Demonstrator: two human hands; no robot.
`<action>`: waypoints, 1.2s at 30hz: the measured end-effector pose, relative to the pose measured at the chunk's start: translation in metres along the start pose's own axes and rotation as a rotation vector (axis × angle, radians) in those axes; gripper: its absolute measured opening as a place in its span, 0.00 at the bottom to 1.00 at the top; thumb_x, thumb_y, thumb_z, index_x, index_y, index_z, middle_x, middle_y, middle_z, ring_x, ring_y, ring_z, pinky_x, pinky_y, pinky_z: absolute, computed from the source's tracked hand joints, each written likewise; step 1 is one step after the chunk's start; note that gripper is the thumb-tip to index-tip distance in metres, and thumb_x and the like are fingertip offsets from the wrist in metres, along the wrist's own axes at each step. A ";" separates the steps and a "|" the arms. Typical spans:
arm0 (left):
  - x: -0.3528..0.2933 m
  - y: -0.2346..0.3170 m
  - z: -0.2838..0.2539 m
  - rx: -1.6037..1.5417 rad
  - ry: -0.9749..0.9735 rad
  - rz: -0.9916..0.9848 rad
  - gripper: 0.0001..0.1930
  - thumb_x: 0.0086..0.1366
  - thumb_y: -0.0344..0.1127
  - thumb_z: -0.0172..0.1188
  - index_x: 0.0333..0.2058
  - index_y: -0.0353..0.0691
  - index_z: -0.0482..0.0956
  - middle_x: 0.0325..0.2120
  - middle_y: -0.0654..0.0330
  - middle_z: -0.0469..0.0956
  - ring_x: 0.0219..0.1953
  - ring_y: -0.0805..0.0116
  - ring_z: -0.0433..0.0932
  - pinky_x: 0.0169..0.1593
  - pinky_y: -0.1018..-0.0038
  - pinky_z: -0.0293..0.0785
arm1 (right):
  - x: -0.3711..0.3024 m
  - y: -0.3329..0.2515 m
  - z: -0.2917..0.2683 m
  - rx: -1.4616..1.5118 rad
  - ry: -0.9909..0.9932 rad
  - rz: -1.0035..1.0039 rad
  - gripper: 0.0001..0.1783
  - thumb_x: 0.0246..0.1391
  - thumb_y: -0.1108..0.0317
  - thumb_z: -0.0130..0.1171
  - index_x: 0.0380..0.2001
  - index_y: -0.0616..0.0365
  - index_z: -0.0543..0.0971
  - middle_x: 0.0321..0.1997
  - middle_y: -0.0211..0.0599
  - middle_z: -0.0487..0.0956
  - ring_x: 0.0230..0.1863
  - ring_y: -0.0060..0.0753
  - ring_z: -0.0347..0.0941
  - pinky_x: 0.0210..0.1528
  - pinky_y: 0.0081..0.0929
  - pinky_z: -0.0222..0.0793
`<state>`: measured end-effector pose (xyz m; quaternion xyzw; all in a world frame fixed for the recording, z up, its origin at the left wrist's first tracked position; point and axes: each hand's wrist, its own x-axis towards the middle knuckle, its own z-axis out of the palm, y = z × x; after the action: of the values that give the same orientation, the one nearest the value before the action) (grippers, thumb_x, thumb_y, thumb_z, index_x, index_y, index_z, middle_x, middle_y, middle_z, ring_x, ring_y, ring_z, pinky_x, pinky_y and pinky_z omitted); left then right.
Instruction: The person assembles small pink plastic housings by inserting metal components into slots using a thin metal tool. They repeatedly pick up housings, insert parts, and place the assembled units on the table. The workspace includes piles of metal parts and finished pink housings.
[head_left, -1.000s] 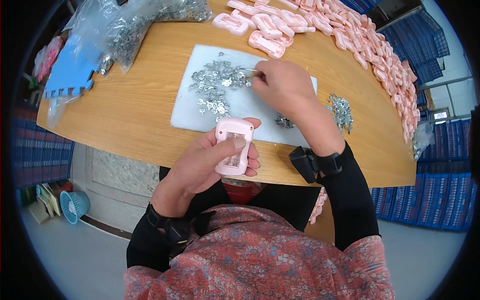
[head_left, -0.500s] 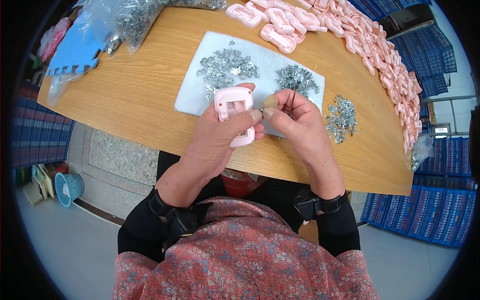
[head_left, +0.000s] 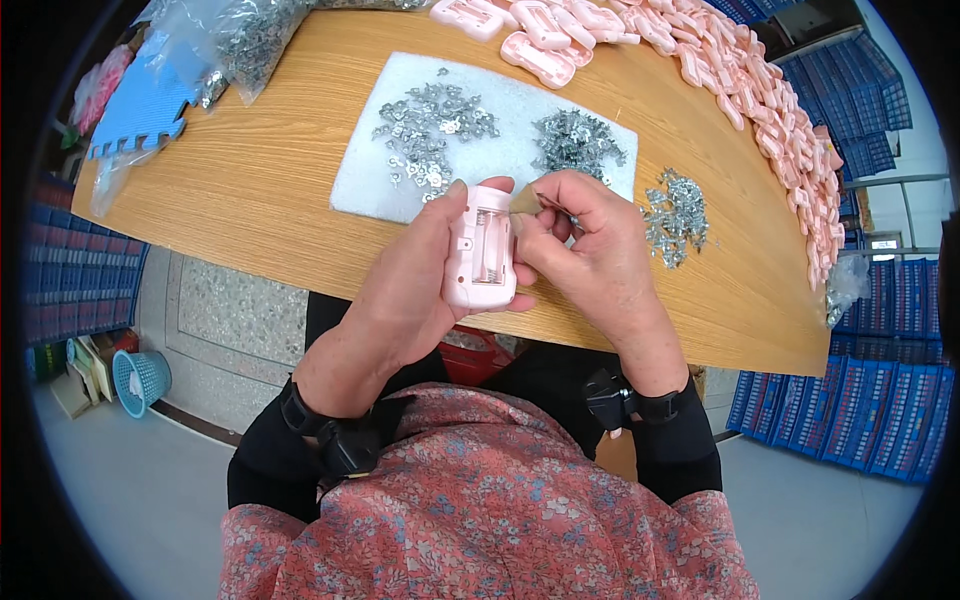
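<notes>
My left hand (head_left: 405,285) is closed around a pink plastic housing (head_left: 466,272), its open battery slot facing up. Metal spring contacts show at the slot's ends. At the housing's right edge is my right hand (head_left: 590,250), fingers curled in a pinch. A thin dark tool, perhaps tweezers (head_left: 556,205), lies in its grip, and a tan covering (head_left: 525,203) shows at a fingertip. Any small part between those fingers is hidden. Just beyond the hands, a white foam sheet (head_left: 350,180) carries a pile of flat metal contacts (head_left: 435,125) and a denser pile of metal springs (head_left: 575,143).
Another heap of shiny metal pieces (head_left: 677,217) lies on the wooden table (head_left: 270,190), right of the foam. Many pink housings (head_left: 770,130) are heaped along the far and right edges. Plastic bags of metal parts (head_left: 250,45) and a blue foam mat (head_left: 140,105) occupy the far left.
The housing has turned more upright and moved slightly right and nearer. My left thumb has shifted from across its slot to its left edge. My right fingers now sit at its right side.
</notes>
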<state>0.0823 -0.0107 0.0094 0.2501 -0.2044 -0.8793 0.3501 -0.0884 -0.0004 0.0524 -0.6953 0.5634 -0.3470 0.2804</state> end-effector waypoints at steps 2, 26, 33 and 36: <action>0.000 0.000 0.002 -0.004 0.006 -0.027 0.27 0.77 0.50 0.29 0.63 0.40 0.62 0.44 0.55 0.78 0.40 0.64 0.81 0.45 0.59 0.83 | 0.000 0.000 0.001 -0.077 0.024 -0.091 0.06 0.47 0.73 0.64 0.28 0.62 0.77 0.25 0.36 0.74 0.23 0.31 0.72 0.28 0.27 0.70; 0.004 -0.012 0.002 0.120 -0.004 -0.008 0.27 0.77 0.50 0.31 0.67 0.41 0.55 0.33 0.55 0.79 0.33 0.64 0.81 0.35 0.65 0.84 | -0.021 0.018 -0.001 0.306 -0.022 0.309 0.11 0.61 0.69 0.58 0.43 0.64 0.77 0.25 0.31 0.78 0.27 0.15 0.70 0.32 0.17 0.67; 0.002 -0.013 0.001 0.158 -0.032 -0.034 0.28 0.77 0.51 0.30 0.66 0.40 0.56 0.33 0.55 0.79 0.33 0.66 0.81 0.36 0.67 0.83 | -0.024 0.017 0.002 0.567 -0.096 0.399 0.11 0.64 0.67 0.57 0.44 0.63 0.76 0.29 0.24 0.77 0.30 0.12 0.69 0.34 0.16 0.67; 0.004 -0.017 -0.006 0.373 0.067 0.047 0.26 0.77 0.48 0.34 0.66 0.40 0.58 0.35 0.58 0.78 0.35 0.69 0.81 0.40 0.73 0.80 | -0.025 0.022 0.001 0.716 -0.082 0.465 0.10 0.64 0.66 0.57 0.42 0.62 0.76 0.30 0.22 0.76 0.31 0.11 0.68 0.34 0.14 0.66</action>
<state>0.0747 -0.0031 -0.0062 0.3349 -0.3577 -0.8089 0.3250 -0.1033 0.0198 0.0305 -0.4219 0.5375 -0.4204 0.5969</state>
